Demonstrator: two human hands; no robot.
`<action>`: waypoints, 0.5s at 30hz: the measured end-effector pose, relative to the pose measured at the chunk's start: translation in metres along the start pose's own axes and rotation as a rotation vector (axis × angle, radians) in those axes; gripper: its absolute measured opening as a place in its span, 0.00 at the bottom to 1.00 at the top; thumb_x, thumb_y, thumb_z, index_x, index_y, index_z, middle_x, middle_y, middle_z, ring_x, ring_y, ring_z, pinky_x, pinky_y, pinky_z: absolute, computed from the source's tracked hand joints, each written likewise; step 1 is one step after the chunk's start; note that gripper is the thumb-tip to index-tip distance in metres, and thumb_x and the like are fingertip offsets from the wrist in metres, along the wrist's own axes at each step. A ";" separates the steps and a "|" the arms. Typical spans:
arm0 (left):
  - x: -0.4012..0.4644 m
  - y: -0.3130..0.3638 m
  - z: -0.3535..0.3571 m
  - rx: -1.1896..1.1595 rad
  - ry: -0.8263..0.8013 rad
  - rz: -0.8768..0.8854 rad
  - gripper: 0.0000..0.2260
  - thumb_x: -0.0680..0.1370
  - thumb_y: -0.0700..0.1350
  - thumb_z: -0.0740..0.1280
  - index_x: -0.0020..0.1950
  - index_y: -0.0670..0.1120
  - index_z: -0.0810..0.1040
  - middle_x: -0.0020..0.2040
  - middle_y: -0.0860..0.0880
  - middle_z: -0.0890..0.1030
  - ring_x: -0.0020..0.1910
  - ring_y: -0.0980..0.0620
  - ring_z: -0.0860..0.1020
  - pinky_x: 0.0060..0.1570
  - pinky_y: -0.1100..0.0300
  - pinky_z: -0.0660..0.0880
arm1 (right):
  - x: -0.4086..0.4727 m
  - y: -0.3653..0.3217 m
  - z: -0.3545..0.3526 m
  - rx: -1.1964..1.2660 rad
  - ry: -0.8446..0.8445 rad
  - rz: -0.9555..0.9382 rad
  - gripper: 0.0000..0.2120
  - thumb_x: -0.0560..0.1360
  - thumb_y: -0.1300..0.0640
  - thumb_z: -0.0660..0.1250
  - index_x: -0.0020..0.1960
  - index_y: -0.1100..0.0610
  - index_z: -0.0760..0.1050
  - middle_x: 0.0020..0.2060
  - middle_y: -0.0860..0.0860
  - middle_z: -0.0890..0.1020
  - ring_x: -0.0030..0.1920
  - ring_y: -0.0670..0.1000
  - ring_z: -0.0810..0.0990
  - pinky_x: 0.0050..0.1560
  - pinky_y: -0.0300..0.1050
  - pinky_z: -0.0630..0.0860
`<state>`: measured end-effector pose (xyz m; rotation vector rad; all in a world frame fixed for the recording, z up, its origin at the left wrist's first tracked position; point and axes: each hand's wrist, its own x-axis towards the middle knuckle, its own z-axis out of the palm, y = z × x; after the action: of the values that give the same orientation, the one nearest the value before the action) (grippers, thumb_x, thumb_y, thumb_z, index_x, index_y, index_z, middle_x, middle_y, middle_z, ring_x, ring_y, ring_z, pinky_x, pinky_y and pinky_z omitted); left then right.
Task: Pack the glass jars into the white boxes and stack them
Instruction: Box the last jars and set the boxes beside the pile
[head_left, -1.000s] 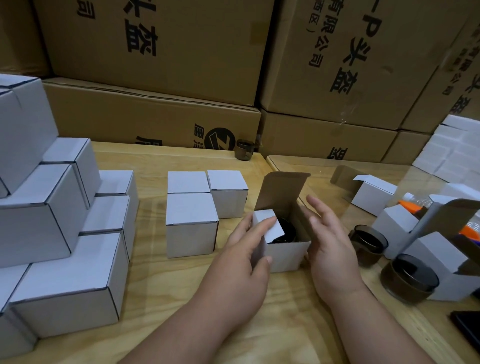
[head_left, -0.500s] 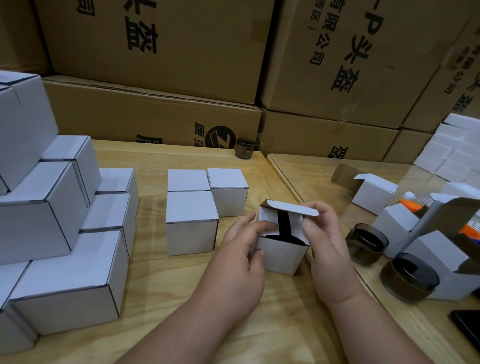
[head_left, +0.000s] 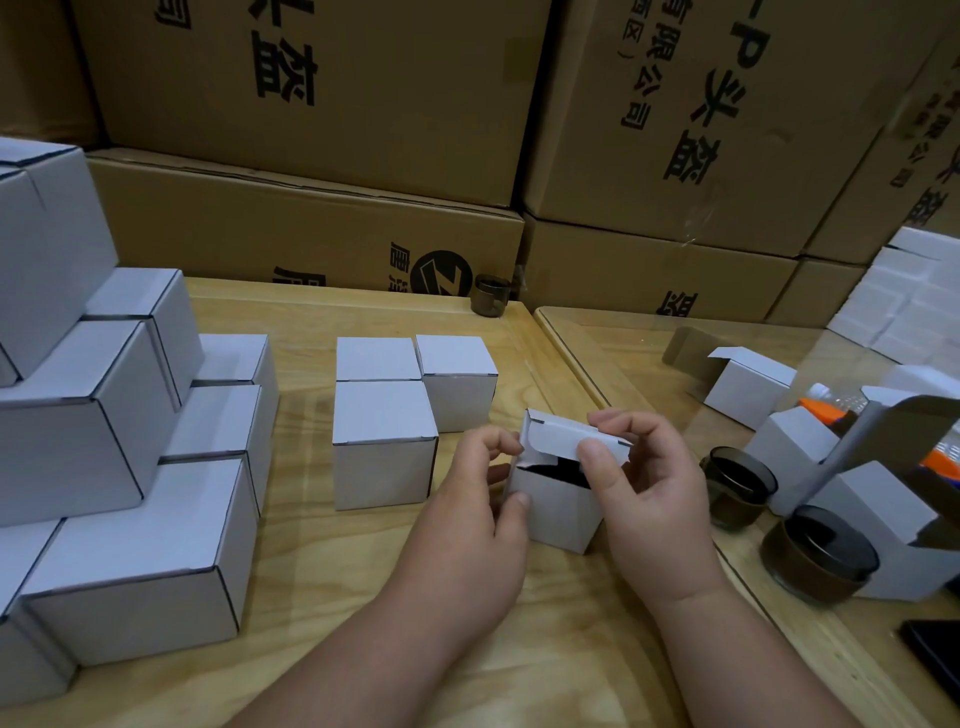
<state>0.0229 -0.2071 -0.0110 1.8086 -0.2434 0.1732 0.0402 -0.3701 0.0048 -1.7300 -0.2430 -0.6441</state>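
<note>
A small white box (head_left: 558, 506) stands on the wooden table (head_left: 322, 545) in the middle. Its lid is folded down most of the way, and a dark gap under it hides the jar inside. My left hand (head_left: 475, 512) grips the box's left side. My right hand (head_left: 644, 488) pinches the lid flap between thumb and fingers. Two dark glass jars (head_left: 736, 486) (head_left: 818, 553) stand to the right beside open white boxes (head_left: 878, 525). Three closed white boxes (head_left: 384, 441) sit just left of the held box. A stepped stack of closed white boxes (head_left: 104, 441) fills the left.
Large brown cartons (head_left: 322, 104) wall off the back. Another dark jar (head_left: 491, 295) stands at the back edge. An open white box (head_left: 748, 384) and an orange-capped bottle (head_left: 826, 408) lie on the right table. A black object (head_left: 935, 660) lies at the lower right.
The upright brown-lined lid has been folded down over the box. My left hand pushed in the side flap and then gripped the box's side. My right hand now pinches the lid's front flap.
</note>
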 end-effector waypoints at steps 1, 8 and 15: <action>0.000 0.000 0.000 -0.007 0.002 -0.001 0.23 0.82 0.40 0.65 0.56 0.71 0.65 0.58 0.67 0.78 0.59 0.70 0.77 0.58 0.65 0.75 | 0.000 -0.001 0.000 -0.010 -0.004 -0.002 0.08 0.72 0.55 0.72 0.50 0.52 0.77 0.50 0.41 0.82 0.53 0.42 0.81 0.51 0.35 0.78; 0.000 0.002 -0.002 -0.035 -0.004 0.015 0.32 0.80 0.40 0.68 0.60 0.78 0.60 0.65 0.71 0.74 0.64 0.69 0.74 0.60 0.66 0.74 | 0.000 -0.004 -0.001 -0.110 -0.055 -0.042 0.09 0.71 0.56 0.73 0.48 0.53 0.76 0.52 0.46 0.81 0.57 0.48 0.80 0.53 0.49 0.79; -0.002 0.005 -0.001 0.000 -0.030 0.003 0.22 0.75 0.49 0.65 0.64 0.70 0.67 0.65 0.60 0.77 0.62 0.57 0.78 0.61 0.49 0.78 | -0.001 0.000 -0.001 -0.137 -0.103 -0.072 0.11 0.67 0.54 0.72 0.44 0.54 0.72 0.54 0.49 0.80 0.60 0.49 0.79 0.53 0.45 0.75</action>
<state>0.0195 -0.2072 -0.0070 1.8116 -0.2670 0.1478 0.0394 -0.3712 0.0043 -1.8956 -0.3411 -0.6371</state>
